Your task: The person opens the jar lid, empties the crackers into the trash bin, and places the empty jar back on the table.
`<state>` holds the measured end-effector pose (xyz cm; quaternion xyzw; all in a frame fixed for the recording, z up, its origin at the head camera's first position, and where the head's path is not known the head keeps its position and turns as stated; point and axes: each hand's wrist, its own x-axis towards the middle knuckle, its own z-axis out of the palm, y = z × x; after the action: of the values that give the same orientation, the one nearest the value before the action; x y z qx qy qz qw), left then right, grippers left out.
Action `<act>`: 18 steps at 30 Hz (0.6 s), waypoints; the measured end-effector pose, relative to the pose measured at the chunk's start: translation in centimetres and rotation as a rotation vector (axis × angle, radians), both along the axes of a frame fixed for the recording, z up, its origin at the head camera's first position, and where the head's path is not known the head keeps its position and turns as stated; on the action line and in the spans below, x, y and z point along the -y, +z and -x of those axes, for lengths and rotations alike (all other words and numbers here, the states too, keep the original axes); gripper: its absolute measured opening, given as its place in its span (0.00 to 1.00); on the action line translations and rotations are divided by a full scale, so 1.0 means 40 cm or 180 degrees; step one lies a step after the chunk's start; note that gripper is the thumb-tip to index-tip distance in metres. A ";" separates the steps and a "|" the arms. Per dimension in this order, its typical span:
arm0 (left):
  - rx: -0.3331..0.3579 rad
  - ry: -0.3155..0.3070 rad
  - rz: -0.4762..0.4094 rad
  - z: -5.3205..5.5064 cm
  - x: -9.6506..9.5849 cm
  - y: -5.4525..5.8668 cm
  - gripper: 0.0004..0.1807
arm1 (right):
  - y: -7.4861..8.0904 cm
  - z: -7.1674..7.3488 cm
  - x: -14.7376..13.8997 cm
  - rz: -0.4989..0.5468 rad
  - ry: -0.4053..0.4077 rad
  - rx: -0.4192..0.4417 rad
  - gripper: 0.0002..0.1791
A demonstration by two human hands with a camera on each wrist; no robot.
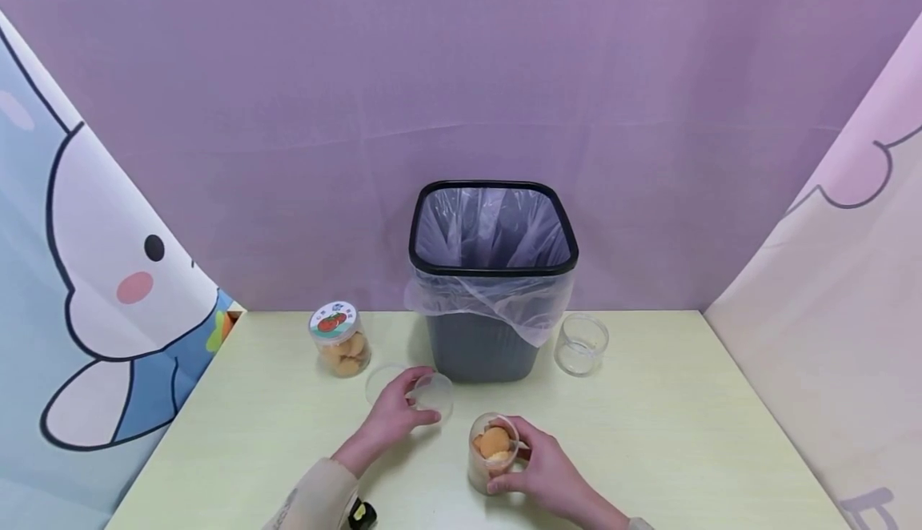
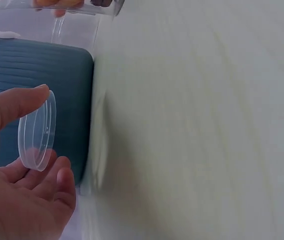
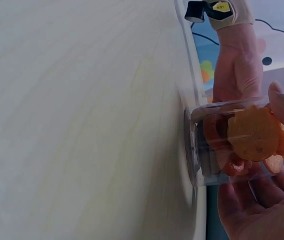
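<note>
My left hand (image 1: 392,416) pinches a clear round plastic lid (image 1: 436,396) between thumb and fingers, held on edge above the table in front of the bin. In the left wrist view the lid (image 2: 38,132) is see-through with a raised rim. Flat on the table behind that hand lies another clear disc (image 1: 376,383). My right hand (image 1: 553,472) grips a clear uncapped jar (image 1: 479,472) from its right side, thumb and fingers around the wall. Round orange-brown pieces (image 3: 254,132), like cookies, fill much of it. The jar stands upright, its base close over the table.
A grey bin (image 1: 479,346) with a black rim and clear liner stands at the back middle. To its left is a lidded jar (image 1: 340,339) of similar pieces with a tomato picture on top. On its right stands a clear container (image 1: 581,346). Purple cloth (image 1: 461,74) hangs behind.
</note>
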<state>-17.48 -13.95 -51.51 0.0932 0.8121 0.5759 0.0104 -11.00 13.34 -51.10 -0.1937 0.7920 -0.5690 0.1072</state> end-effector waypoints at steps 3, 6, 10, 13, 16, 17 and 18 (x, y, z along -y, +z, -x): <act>-0.0050 -0.0016 0.0052 0.004 -0.004 -0.009 0.37 | -0.001 0.001 -0.001 0.0003 0.0012 -0.0025 0.41; -0.0073 -0.0057 0.0157 0.007 -0.006 -0.018 0.37 | -0.003 0.002 -0.001 0.0003 0.0012 -0.0057 0.41; -0.0068 -0.0078 0.0344 0.011 -0.007 -0.026 0.38 | -0.005 0.003 -0.003 -0.0002 0.0003 -0.0104 0.41; -0.0081 -0.0066 0.0454 0.015 -0.008 -0.030 0.38 | -0.005 0.003 -0.003 -0.0002 -0.0002 -0.0107 0.41; -0.0067 -0.0064 0.0522 0.019 -0.009 -0.033 0.39 | -0.005 0.003 -0.003 -0.0001 -0.0012 -0.0072 0.41; -0.0064 -0.0065 0.0528 0.019 -0.008 -0.034 0.39 | -0.005 0.003 -0.003 -0.0002 -0.0013 -0.0059 0.41; -0.0053 -0.0072 0.0527 0.020 -0.008 -0.035 0.39 | -0.005 0.003 -0.003 -0.0006 -0.0015 -0.0047 0.41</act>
<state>-18.28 -13.64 -52.92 0.1060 0.8559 0.5058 0.0179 -11.13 13.44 -51.30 -0.1960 0.7937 -0.5671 0.1001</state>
